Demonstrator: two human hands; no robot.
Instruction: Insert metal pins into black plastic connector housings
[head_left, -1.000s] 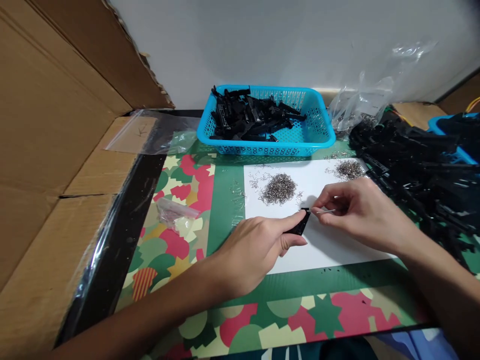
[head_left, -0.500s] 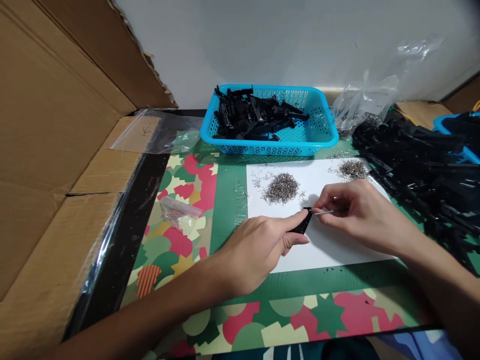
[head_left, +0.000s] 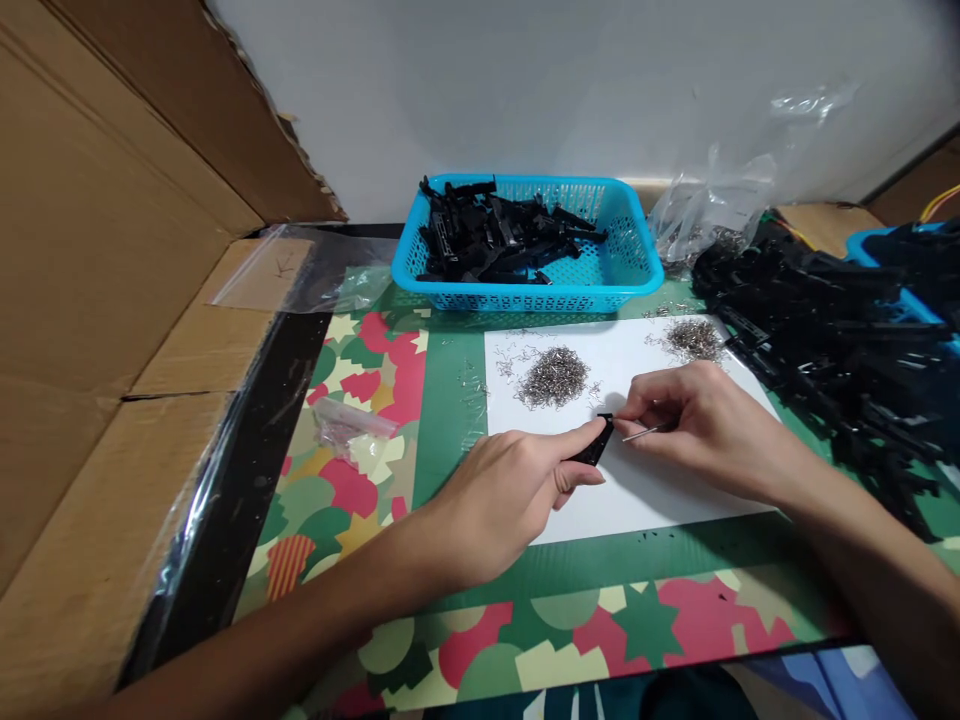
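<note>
My left hand (head_left: 517, 490) is closed on a small black plastic part (head_left: 594, 446), held between thumb and index finger above a white sheet (head_left: 637, 500). At the part's upper end, the fingertips of my right hand (head_left: 686, 425) are pinched together, and a thin metal tool (head_left: 645, 432) sticks out of that hand toward the left. Whether the fingertips also pinch a tiny piece is too small to tell. Behind my hands, a larger pile of small metal pieces (head_left: 555, 377) and a smaller pile (head_left: 694, 340) lie on the sheet.
A blue basket (head_left: 536, 300) with black parts stands at the back. Many black parts (head_left: 825, 320) are heaped at the right, by a clear plastic bag (head_left: 709, 205). A small plastic bag (head_left: 349, 425) lies left, beside cardboard (head_left: 112, 250).
The view has shifted slightly, so everything sits a little further left. The tip of the thin tool has dropped slightly away from the top of the black part. Both hands keep their grip.
</note>
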